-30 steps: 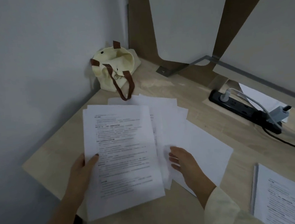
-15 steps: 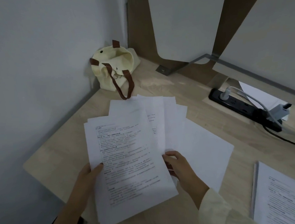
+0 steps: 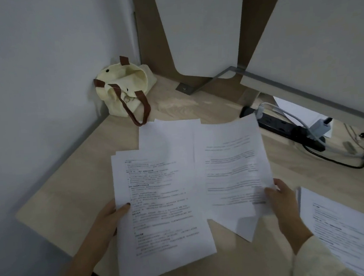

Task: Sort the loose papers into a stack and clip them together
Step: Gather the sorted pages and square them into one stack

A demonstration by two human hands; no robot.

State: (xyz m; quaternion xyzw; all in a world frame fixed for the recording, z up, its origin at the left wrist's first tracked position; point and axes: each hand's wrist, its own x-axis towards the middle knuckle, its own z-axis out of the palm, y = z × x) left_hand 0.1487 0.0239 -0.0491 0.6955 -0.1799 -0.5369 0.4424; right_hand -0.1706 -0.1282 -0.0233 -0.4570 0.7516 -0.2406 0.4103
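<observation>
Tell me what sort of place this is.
Probably a study or office desk set in a wall corner: printed papers spread over a light wooden desktop, a black power strip with cables plugged in, and a cream tote bag in the corner.

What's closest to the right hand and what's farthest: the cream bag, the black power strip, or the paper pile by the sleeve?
From the right hand:
1. Paper pile, just right of it.
2. Black power strip, beyond it at the desk's back right.
3. Cream bag, far back-left corner.
</observation>
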